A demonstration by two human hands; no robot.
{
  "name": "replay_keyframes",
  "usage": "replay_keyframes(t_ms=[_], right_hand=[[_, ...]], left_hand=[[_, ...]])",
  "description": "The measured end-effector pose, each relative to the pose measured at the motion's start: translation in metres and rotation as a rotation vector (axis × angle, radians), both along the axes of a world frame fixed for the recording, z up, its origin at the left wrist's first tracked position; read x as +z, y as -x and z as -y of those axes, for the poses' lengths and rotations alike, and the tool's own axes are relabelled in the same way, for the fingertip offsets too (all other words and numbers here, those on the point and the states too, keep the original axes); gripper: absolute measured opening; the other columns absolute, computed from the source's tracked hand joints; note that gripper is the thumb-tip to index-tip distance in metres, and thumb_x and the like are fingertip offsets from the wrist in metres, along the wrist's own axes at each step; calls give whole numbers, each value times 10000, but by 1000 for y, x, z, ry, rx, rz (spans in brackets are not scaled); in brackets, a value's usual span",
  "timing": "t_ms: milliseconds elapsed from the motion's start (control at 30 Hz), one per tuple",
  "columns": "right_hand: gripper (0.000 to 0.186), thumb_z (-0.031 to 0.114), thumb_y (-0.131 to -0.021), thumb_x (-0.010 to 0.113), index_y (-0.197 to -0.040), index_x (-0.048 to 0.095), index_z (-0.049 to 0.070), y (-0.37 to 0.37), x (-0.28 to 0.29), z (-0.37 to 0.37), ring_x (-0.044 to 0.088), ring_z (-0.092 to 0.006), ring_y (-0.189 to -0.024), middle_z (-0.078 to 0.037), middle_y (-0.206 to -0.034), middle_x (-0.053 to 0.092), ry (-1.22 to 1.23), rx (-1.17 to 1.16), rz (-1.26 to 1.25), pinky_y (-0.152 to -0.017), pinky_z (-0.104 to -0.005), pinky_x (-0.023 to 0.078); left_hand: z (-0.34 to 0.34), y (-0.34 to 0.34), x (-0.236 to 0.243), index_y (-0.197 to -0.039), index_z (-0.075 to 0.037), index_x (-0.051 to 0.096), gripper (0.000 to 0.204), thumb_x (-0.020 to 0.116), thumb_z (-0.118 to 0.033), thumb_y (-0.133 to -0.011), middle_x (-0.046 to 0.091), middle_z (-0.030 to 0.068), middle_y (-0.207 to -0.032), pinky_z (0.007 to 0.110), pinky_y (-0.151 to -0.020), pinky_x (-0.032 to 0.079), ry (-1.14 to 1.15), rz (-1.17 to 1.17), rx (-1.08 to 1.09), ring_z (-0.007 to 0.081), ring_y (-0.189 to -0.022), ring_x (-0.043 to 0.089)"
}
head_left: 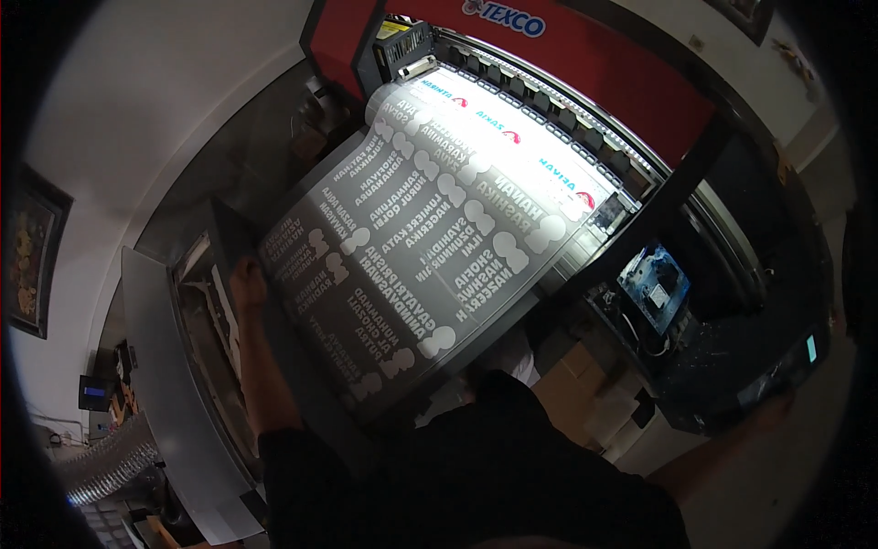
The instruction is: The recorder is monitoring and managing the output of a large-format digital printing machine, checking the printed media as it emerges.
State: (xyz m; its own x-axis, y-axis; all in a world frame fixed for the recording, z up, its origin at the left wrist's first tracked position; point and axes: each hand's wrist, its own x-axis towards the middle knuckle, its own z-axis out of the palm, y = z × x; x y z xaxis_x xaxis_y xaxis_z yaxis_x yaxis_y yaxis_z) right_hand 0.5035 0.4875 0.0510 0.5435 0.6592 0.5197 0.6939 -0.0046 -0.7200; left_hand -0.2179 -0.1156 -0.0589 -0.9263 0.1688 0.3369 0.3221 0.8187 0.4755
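A wide printer (676, 91) with a red-and-black housing carries a translucent film sheet (384, 247), printed with white lettering and shapes, plus coloured prints at its brightly lit top. My left hand (249, 276) is at a dark edge beside the film's left side, fingers curled, what they grip unclear. My right hand (776, 410) reaches to the dim lower corner of the printer's right end, near a small lit display (810, 349); its fingers are too dark to make out. A blue-patterned panel (640, 302) with cables sits right of the film.
A grey machine (155, 357) with an open slot stands at left, beside a flexible silver duct (114, 462) and a small blue screen (95, 392). Cardboard (572, 384) lies beneath the printer. Framed pictures (32, 256) hang on the walls.
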Motion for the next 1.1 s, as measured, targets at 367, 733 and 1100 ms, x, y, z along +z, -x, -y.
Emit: replay_keyframes(t_ms=[367, 733, 1100], right_hand=[[461, 407, -862, 411, -1123, 566, 60, -7, -10, 4, 529, -295, -1042, -157, -1135, 554, -63, 52, 51, -891, -355, 400], [460, 386, -836, 431, -1109, 571, 44, 6, 0, 15, 549, -311, -999, -159, -1099, 577, -82, 37, 84, -858, -373, 408], [460, 399, -823, 449, -1093, 583, 51, 8, -1, 17, 569, -298, -972, -150, -1059, 599, -100, 65, 13, -829, -361, 426]], left_hand=[[-15, -10, 15, -881, -33, 580, 225, 475, -183, -751, 600, 182, -828, 408, -650, 432, 7, 203, 101, 322, -764, 583], [-17, -11, 9, -780, -49, 533, 147, 457, -175, -785, 515, 130, -680, 453, -606, 393, -11, 99, 97, 280, -609, 470], [-21, -11, 7, -714, -45, 514, 149, 445, -161, -777, 480, 113, -615, 375, -539, 356, 14, 82, 121, 222, -539, 416]])
